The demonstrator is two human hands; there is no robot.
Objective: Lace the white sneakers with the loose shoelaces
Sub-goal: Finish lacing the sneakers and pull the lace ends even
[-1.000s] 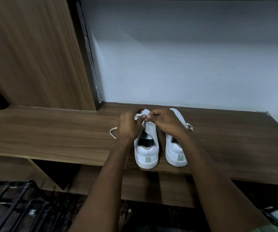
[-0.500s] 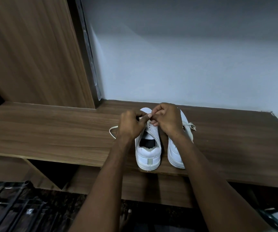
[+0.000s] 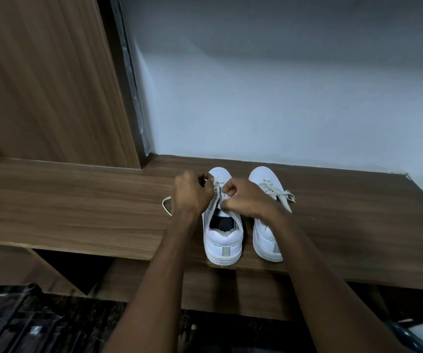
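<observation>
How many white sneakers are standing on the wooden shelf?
2. The left white sneaker stands at the wooden shelf's front edge, under both hands; the right white sneaker stands beside it. None appears hidden.

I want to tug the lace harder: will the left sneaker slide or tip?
The left sneaker probably slides before tipping: its sole is flat and wide. Its heel sits at the shelf edge, so a pull toward you might drag it off. The lace looks floppy.
</observation>
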